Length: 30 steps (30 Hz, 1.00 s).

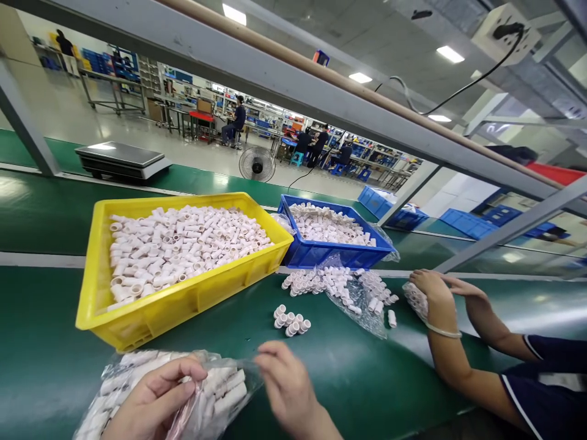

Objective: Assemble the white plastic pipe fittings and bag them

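At the near edge of the green work surface lies a clear plastic bag (229, 391) filled with white tube-shaped fittings. My left hand (158, 397) is closed on the bag's gathered film, thumb against the forefinger. My right hand (288, 385), slightly blurred, pinches the bag's stretched corner on its right side. Just beyond the hands sits a small cluster of white fittings (291, 321). Behind the bag a yellow bin (183, 299) holds a heap of the same fittings. The lower part of the bag is partly hidden by my left hand.
A blue bin (339, 253) of fittings stands beside the yellow one, with loose fittings on a plastic bag (367, 311) before it. At right, a co-worker's hands (435, 293) rest on another filled bag (415, 299). A scale (121, 157) sits back left; a frame beam (293, 79) crosses above.
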### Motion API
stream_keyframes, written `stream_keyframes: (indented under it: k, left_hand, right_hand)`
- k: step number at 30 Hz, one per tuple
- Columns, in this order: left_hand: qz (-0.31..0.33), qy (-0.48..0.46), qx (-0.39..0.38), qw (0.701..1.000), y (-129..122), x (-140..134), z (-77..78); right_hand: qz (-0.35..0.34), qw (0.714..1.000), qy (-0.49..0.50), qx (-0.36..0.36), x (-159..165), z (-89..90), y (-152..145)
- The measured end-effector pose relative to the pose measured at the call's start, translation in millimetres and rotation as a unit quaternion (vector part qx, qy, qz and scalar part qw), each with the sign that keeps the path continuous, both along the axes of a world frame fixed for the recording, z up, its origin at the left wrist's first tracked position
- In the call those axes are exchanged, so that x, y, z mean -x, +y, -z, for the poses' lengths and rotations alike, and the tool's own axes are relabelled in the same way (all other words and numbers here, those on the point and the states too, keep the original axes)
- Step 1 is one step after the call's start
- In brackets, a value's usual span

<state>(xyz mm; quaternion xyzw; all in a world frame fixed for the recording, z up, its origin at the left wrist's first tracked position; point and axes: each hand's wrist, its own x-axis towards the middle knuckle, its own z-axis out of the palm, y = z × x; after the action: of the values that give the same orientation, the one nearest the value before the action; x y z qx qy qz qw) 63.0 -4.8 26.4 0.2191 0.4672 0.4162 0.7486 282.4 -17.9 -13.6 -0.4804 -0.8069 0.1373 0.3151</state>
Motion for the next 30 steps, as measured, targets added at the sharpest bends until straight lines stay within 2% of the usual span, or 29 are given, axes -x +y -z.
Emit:
stream_keyframes:
  k: [3, 6, 9, 14, 16, 18, 21, 24, 26, 28, 30]
  left_hand:
    - [0.009, 0.015, 0.009, 1.0, 2, 3, 0.8]
    - [0.017, 0.028, -0.008, 0.999, 3, 0, -0.9]
    - [0.015, 0.029, -0.026, 0.999, 2, -5, -3.3]
    - [0.038, 0.017, -0.026, 0.999, 1, -4, -0.1]
    - [0.038, 0.019, -0.022, 0.999, 2, -1, 1.8]
    - [0.034, 0.02, -0.019, 0.999, 2, 2, 2.9]
    - [0.045, 0.005, -0.009, 0.999, 3, 3, 3.2]
    - [0.048, -0.008, -0.006, 0.999, 3, 1, 3.7]
    - [0.035, -0.01, -0.011, 0.999, 2, -1, 4.9]
    - [0.03, -0.018, -0.014, 0.999, 1, -1, 6.3]
    - [0.035, -0.026, -0.012, 0.999, 1, 0, 7.4]
  right_hand:
    - [0.17, 0.984, -0.041, 0.016, -40, 4.0, 11]
    - [0.265, 0.955, -0.122, 0.055, -70, 12.8, 18]
    - [0.279, 0.942, -0.171, 0.074, -81, 25.5, 23]
    - [0.249, 0.951, -0.171, 0.067, -80, 42.0, 29]
    - [0.244, 0.956, -0.154, 0.06, -80, 38.9, 28]
    - [0.243, 0.961, -0.122, 0.053, -78, 26.6, 22]
    - [0.2, 0.977, -0.048, 0.053, -66, -3.8, 6]
    - [0.078, 0.995, 0.018, 0.057, -37, -27.1, -9]
    - [-0.024, 0.998, 0.025, 0.056, -13, -29.0, -15]
    - [-0.108, 0.993, 0.006, 0.046, 8, -21.9, -15]
    - [-0.143, 0.989, -0.009, 0.031, 20, -12.1, -11]
